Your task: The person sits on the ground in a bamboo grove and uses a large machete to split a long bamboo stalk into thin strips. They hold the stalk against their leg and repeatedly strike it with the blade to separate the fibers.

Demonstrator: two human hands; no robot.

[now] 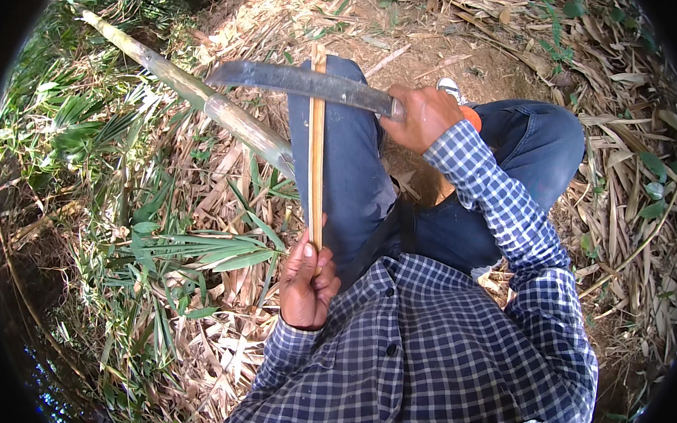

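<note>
My left hand [306, 284] is closed round the lower end of a narrow split bamboo strip [316, 157], which points away from me over my left thigh. The handle of a machete with a curved, dark blade [299, 81] is in the closed grip of my right hand [427, 118]. Its blade reaches leftward and crosses over the strip near the far end. I cannot tell whether the edge is cutting into the strip. Most of the handle is hidden by my fingers.
A thick bamboo pole [184, 85] slants from the far left to beside my left knee. Green leafy plants [90, 129] grow at the left. Dry bamboo leaves [624, 234] cover the ground at the right. A shoe [449, 87] shows beyond my right hand, with an orange object [472, 117] next to it.
</note>
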